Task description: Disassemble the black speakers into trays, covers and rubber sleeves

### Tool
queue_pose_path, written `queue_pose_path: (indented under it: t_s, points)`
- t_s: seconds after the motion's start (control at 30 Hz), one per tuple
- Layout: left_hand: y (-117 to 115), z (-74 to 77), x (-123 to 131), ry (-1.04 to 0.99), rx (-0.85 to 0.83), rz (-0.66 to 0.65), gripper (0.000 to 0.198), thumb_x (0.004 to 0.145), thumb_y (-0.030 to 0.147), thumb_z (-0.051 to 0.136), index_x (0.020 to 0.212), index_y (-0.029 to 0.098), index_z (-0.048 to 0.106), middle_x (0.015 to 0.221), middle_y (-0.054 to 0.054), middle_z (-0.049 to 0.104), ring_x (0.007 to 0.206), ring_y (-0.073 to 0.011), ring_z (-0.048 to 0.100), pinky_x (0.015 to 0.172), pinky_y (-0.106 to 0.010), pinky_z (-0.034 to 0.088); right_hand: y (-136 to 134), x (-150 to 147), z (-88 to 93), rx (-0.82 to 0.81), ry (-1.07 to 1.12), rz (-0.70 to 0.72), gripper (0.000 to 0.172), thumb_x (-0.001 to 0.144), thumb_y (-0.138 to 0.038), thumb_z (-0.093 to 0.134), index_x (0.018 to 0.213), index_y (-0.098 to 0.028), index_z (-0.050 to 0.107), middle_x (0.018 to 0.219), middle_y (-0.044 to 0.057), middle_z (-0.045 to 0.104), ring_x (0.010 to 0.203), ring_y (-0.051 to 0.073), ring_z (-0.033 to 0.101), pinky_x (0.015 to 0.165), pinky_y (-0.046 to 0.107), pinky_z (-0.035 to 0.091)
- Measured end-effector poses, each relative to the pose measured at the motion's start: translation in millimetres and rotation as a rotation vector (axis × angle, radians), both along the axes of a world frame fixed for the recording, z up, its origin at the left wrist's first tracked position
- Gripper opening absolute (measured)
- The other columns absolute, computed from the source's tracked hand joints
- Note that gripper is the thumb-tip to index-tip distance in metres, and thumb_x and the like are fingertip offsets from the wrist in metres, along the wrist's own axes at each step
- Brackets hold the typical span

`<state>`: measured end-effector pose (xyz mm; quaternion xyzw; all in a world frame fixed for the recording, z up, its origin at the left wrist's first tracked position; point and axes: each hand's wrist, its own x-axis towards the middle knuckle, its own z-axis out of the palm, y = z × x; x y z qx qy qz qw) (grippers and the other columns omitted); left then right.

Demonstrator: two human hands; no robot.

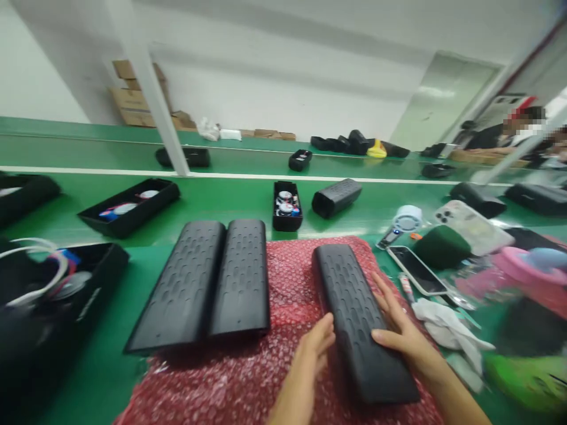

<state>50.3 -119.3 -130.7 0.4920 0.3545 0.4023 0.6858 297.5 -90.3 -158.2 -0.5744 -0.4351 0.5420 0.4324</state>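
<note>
A long black plastic shell (361, 324) with a dimpled top lies on red bubble wrap (290, 265), between my two hands. My right hand (401, 330) rests at its right side, thumb on the top edge and fingers spread along the side. Beside its left edge is my left hand (312, 348), fingers stretched out; whether it touches the shell I cannot tell. Two more dimpled shells, one at the left (183, 283) and another closely beside it (243, 274), lie partly on the wrap.
At the left stands an open black housing (88, 289) with wires. Similar housings (287, 206) sit along the green bench (221, 192). A phone (419, 270), small fan (406, 218), white cloth (449, 330) and pink item (527, 265) crowd the right. A person (500, 139) sits far right.
</note>
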Motion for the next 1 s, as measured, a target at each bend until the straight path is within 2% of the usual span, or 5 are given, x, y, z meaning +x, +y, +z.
queue_pose_path:
  t_s: [0.13, 0.47, 0.67, 0.8, 1.0]
  points:
    - [15, -8.0, 32, -0.068, -0.168, 0.026, 0.106, 0.063, 0.033, 0.075, 0.147, 0.012, 0.015, 0.151, -0.017, 0.023, 0.136, -0.0268, 0.032, 0.114, -0.040, 0.026, 10, -10, 1.7, 0.034, -0.177, 0.063, 0.099, 0.071, -0.051, 0.070, 0.148, -0.033, 0.011, 0.155, 0.005, 0.020, 0.140, 0.028, 0.027, 0.115, 0.045, 0.026]
    - [18, -40.4, 30, -0.443, -0.107, 0.013, 0.127, 0.072, 0.033, 0.077, 0.143, 0.016, -0.027, 0.153, -0.022, 0.014, 0.136, -0.0267, 0.035, 0.111, -0.044, 0.033, 39, -36, 22.0, 0.149, -0.297, -0.010, 0.056, 0.080, -0.061, 0.058, 0.125, -0.028, 0.049, 0.137, 0.009, 0.045, 0.123, 0.032, 0.044, 0.108, 0.050, 0.033]
    - [22, -45.9, 25, -0.397, -0.109, -0.003, 0.132, 0.071, 0.046, 0.075, 0.141, 0.015, -0.032, 0.153, -0.020, 0.016, 0.136, -0.0262, 0.035, 0.106, -0.036, 0.041, 92, -43, 4.5, 0.150, 0.121, -0.048, 0.077, 0.067, -0.040, 0.069, 0.136, -0.023, 0.039, 0.149, 0.008, 0.033, 0.141, 0.027, 0.021, 0.118, 0.041, 0.012]
    - [19, -56.7, 21, -0.263, -0.086, 0.022, 0.122, 0.073, 0.056, 0.070, 0.146, 0.024, -0.022, 0.155, -0.011, 0.014, 0.141, -0.0270, 0.021, 0.110, -0.037, 0.036, 89, -61, 0.9, 0.131, 0.276, -0.070, 0.086, 0.068, -0.040, 0.058, 0.146, -0.027, 0.025, 0.151, 0.001, 0.032, 0.139, 0.025, 0.030, 0.115, 0.041, 0.025]
    - [47, -119.3, 22, 0.009, -0.056, 0.146, 0.100, 0.078, 0.068, 0.055, 0.152, 0.023, 0.006, 0.152, -0.005, 0.026, 0.140, -0.0272, 0.022, 0.116, -0.039, 0.027, 69, -68, 5.9, 0.084, 0.543, -0.052, 0.094, 0.066, -0.025, 0.051, 0.150, -0.034, 0.011, 0.154, -0.010, 0.022, 0.143, 0.022, 0.020, 0.118, 0.042, 0.015]
